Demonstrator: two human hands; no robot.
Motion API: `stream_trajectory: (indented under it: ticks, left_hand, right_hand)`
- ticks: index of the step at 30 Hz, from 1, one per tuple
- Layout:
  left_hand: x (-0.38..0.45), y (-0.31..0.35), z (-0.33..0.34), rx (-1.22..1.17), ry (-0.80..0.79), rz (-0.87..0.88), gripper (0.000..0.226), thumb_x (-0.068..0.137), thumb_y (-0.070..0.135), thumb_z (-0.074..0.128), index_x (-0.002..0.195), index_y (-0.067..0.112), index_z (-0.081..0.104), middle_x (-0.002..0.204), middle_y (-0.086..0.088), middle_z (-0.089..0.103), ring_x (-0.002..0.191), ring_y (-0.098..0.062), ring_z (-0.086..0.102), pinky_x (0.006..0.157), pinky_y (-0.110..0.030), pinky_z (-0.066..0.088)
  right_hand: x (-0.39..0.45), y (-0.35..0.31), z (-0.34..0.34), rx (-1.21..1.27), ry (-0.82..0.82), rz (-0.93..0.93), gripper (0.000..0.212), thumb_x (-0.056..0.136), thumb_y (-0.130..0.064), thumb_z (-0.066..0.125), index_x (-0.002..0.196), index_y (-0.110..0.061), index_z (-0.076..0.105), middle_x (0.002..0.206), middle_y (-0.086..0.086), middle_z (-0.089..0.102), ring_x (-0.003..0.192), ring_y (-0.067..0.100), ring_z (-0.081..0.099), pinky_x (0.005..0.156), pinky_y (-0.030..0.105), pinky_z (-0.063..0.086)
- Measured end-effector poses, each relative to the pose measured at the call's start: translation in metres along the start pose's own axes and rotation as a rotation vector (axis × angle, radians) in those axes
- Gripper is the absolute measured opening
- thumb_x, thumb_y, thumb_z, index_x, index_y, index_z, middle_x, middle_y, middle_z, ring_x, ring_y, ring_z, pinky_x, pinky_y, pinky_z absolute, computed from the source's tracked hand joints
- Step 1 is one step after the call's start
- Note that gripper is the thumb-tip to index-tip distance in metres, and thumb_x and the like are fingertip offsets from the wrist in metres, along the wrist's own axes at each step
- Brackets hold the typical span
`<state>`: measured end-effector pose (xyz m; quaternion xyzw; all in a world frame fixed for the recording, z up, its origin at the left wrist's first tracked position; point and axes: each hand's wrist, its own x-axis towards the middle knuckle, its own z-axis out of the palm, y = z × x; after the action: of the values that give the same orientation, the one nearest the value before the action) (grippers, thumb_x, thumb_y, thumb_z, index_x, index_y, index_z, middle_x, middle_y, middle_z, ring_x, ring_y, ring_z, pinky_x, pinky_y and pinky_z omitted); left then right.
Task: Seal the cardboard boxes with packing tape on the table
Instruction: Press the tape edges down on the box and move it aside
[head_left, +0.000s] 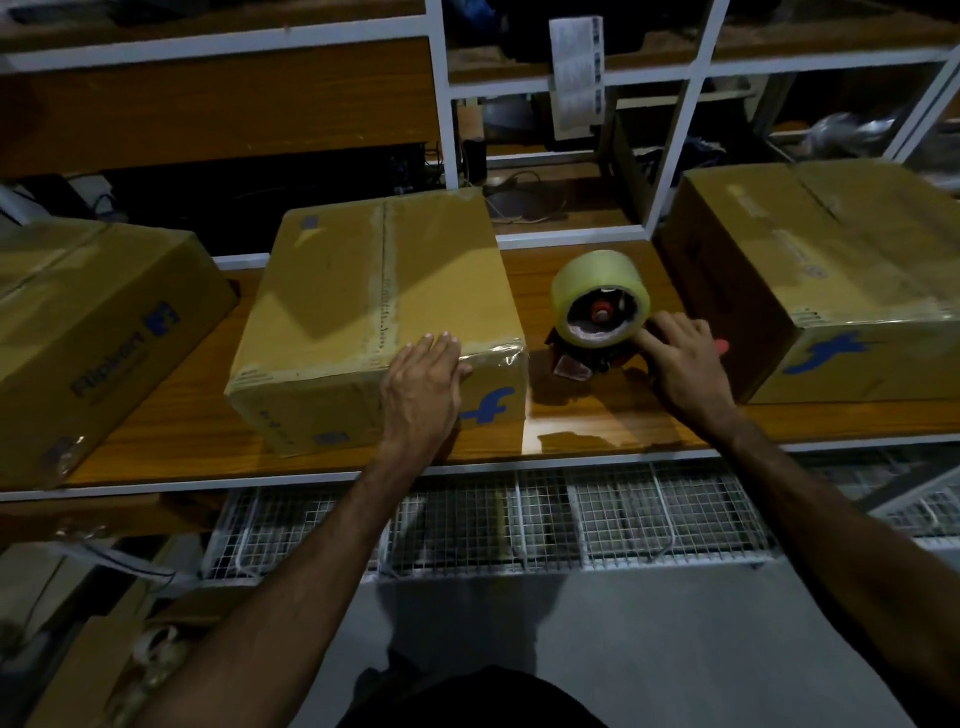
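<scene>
The left hand (423, 382) lies flat, fingers straight, on the near top edge of the middle box (374, 312). The right hand (683, 364) grips the tape dispenser (597, 306), standing on the worktop (597, 415) just right of that box.

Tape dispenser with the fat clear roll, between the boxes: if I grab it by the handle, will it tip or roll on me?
The red-hubbed tape dispenser looks top-heavy: its full clear roll sits above a small base, so it may tip toward the roll. Rolling seems unlikely, since the frame, not the roll, rests on the wooden table. The right hand is already at its handle side.
</scene>
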<state>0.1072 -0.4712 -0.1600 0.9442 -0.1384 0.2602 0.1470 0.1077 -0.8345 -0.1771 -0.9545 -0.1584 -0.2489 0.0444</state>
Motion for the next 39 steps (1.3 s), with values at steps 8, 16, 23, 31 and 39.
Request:
stream_trajectory:
  ticks: [8, 16, 23, 31, 39]
  left_hand:
    - [0.000, 0.000, -0.002, -0.007, 0.015, 0.008, 0.038, 0.098, 0.024, 0.071, 0.130, 0.006, 0.069, 0.133, -0.016, 0.069, 0.126, -0.034, 0.065, 0.111, -0.053, 0.048]
    - [-0.001, 0.002, 0.002, -0.024, 0.040, -0.028, 0.037, 0.096, 0.022, 0.074, 0.129, 0.005, 0.070, 0.131, -0.016, 0.070, 0.124, -0.034, 0.067, 0.111, -0.051, 0.044]
    - [0.000, 0.004, 0.003, -0.037, 0.033, -0.049, 0.036, 0.097, 0.021, 0.074, 0.129, 0.006, 0.070, 0.132, -0.015, 0.070, 0.126, -0.034, 0.065, 0.113, -0.050, 0.043]
    - [0.001, 0.008, -0.003, -0.044, -0.013, -0.071, 0.037, 0.097, 0.020, 0.073, 0.130, 0.004, 0.069, 0.135, -0.017, 0.068, 0.129, -0.035, 0.063, 0.116, -0.051, 0.040]
    - [0.003, 0.008, -0.007, -0.052, -0.064, -0.080, 0.038, 0.100, 0.023, 0.068, 0.134, 0.006, 0.066, 0.140, -0.015, 0.065, 0.134, -0.033, 0.059, 0.119, -0.050, 0.036]
  right_hand:
    - [0.016, -0.007, -0.004, -0.176, -0.036, -0.134, 0.060, 0.092, -0.017, 0.076, 0.144, -0.025, 0.046, 0.125, 0.022, 0.056, 0.107, 0.039, 0.054, 0.085, 0.051, 0.043]
    - [-0.013, 0.023, -0.004, -0.325, -0.318, -0.175, 0.071, 0.085, -0.027, 0.083, 0.143, -0.030, 0.042, 0.132, 0.019, 0.052, 0.110, 0.036, 0.055, 0.089, 0.051, 0.041]
    - [-0.013, 0.006, 0.007, 0.062, -0.480, 0.251, 0.086, 0.088, -0.031, 0.083, 0.157, -0.034, 0.032, 0.130, 0.013, 0.056, 0.118, 0.034, 0.057, 0.097, 0.054, 0.048]
    - [0.023, -0.015, 0.043, 0.556, -0.476, 0.508, 0.059, 0.096, -0.021, 0.073, 0.149, -0.027, 0.047, 0.136, 0.002, 0.066, 0.121, 0.023, 0.065, 0.104, 0.051, 0.054]
    - [0.036, -0.030, 0.066, 0.672, -0.549, 0.691, 0.060, 0.100, -0.007, 0.064, 0.153, -0.022, 0.041, 0.142, 0.012, 0.059, 0.133, 0.031, 0.057, 0.111, 0.050, 0.050]
